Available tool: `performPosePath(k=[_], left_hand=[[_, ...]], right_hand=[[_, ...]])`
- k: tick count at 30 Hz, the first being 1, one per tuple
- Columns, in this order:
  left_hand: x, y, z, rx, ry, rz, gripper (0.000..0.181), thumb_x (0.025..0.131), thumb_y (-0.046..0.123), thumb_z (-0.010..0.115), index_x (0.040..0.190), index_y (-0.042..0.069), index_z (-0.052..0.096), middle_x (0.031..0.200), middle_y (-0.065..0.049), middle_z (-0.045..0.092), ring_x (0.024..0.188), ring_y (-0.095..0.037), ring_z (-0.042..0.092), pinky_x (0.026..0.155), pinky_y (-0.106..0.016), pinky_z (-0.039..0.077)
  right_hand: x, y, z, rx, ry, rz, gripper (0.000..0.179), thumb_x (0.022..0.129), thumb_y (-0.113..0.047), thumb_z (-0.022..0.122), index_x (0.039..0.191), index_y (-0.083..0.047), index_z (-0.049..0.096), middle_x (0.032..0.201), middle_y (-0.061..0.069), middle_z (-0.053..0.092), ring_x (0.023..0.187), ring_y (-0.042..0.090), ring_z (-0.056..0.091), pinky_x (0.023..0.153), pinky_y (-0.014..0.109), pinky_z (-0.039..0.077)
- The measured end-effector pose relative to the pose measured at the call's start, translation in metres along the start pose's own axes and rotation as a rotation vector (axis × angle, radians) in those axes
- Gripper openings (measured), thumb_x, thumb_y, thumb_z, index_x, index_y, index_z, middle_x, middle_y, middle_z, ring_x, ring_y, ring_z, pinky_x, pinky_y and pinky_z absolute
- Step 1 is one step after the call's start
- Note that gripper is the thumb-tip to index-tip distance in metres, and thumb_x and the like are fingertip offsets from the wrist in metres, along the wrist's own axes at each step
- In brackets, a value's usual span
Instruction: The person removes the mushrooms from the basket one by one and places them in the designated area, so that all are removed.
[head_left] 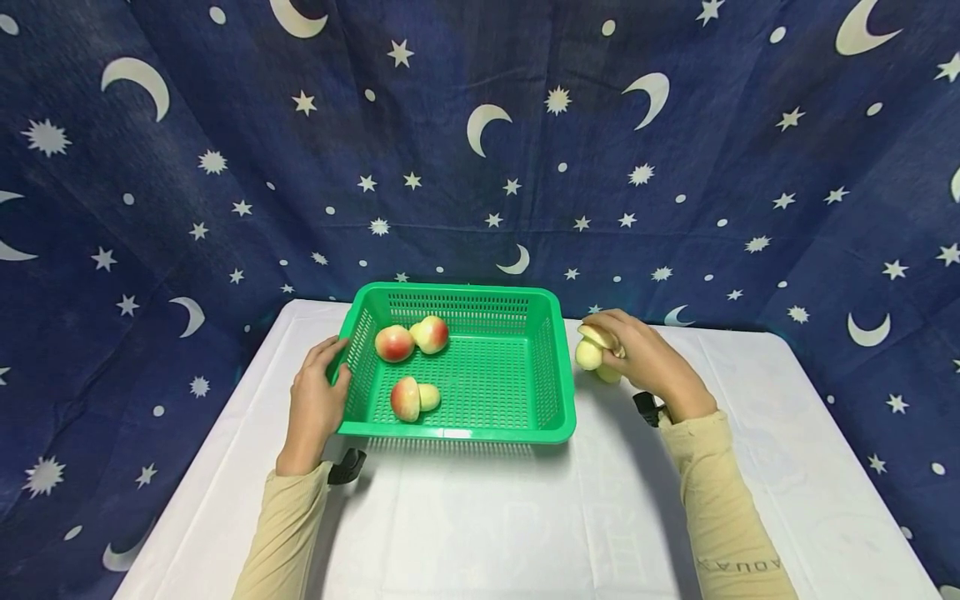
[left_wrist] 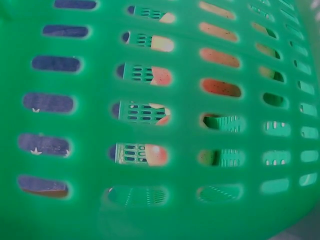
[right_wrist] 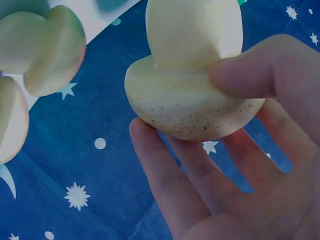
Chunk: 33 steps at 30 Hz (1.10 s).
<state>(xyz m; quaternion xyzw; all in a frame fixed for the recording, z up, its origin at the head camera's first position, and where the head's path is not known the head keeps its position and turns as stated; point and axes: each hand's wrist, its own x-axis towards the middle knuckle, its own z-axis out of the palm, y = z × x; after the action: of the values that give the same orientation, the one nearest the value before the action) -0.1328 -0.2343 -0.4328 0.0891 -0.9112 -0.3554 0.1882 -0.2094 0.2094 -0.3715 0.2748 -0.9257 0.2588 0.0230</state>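
My right hand (head_left: pixel 637 354) pinches a toy mushroom (right_wrist: pixel 195 65) between thumb and fingers, just right of the green basket (head_left: pixel 480 435). Its pale stem and speckled cap show in the right wrist view. More pale mushrooms (right_wrist: pixel 62 55) lie beyond that hand, mostly covered by it in the head view. My left hand (head_left: pixel 315 404) grips the basket's left rim, with the thumb toward the inside. In the basket, two red-and-yellow mushrooms (head_left: pixel 431 335) lie at the back left and another mushroom (head_left: pixel 407 399) lies on its side nearer the front.
The basket stands at the back of a table with a white cloth (head_left: pixel 510 517). Right behind the table hangs a dark blue curtain (head_left: pixel 450 167) with moons and stars. In the left wrist view, the slotted basket wall (left_wrist: pixel 95 120) fills the picture.
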Motion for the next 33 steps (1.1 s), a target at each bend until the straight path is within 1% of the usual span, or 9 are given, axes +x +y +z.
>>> performPosePath(k=[6,13,20,26,33], left_hand=[[0.000,0.001,0.000,-0.003,0.002,0.000,0.042,0.096,0.002,0.053,0.137,0.003,0.058,0.147,-0.015,0.049,0.135,-0.040,0.047,0.106,-0.062,0.037],[0.000,0.001,0.001,0.000,0.010,0.008,0.042,0.096,0.002,0.053,0.137,0.003,0.058,0.146,-0.017,0.050,0.134,-0.041,0.047,0.105,-0.062,0.037],[0.000,-0.001,0.002,-0.003,0.020,0.018,0.041,0.095,0.002,0.055,0.136,0.002,0.059,0.146,-0.017,0.051,0.133,-0.041,0.048,0.105,-0.062,0.038],[0.000,-0.001,0.002,-0.005,0.017,0.015,0.041,0.095,0.002,0.055,0.136,0.002,0.059,0.146,-0.016,0.050,0.134,-0.040,0.048,0.105,-0.061,0.038],[0.000,0.000,0.001,-0.010,0.009,0.015,0.042,0.096,0.001,0.053,0.137,0.003,0.058,0.147,-0.016,0.049,0.135,-0.041,0.046,0.106,-0.062,0.037]], right_hand=[[-0.006,0.007,0.000,-0.007,0.000,0.010,0.044,0.086,0.005,0.066,0.129,-0.002,0.059,0.126,0.016,0.059,0.111,0.034,0.059,0.096,0.052,0.047],[-0.013,0.015,-0.002,-0.052,-0.022,0.041,0.048,0.086,0.006,0.065,0.133,0.001,0.054,0.129,0.018,0.057,0.110,0.035,0.059,0.092,0.053,0.047],[-0.020,0.021,-0.005,-0.045,-0.026,0.069,0.047,0.086,0.003,0.065,0.132,0.002,0.055,0.131,0.020,0.055,0.115,0.038,0.057,0.097,0.056,0.045],[-0.025,0.028,-0.006,-0.060,-0.019,0.061,0.048,0.086,0.006,0.063,0.133,0.002,0.055,0.131,0.019,0.054,0.115,0.039,0.057,0.096,0.057,0.045],[-0.032,0.035,-0.010,-0.067,-0.014,0.045,0.049,0.085,0.006,0.068,0.132,0.002,0.055,0.131,0.022,0.053,0.117,0.044,0.056,0.096,0.061,0.045]])
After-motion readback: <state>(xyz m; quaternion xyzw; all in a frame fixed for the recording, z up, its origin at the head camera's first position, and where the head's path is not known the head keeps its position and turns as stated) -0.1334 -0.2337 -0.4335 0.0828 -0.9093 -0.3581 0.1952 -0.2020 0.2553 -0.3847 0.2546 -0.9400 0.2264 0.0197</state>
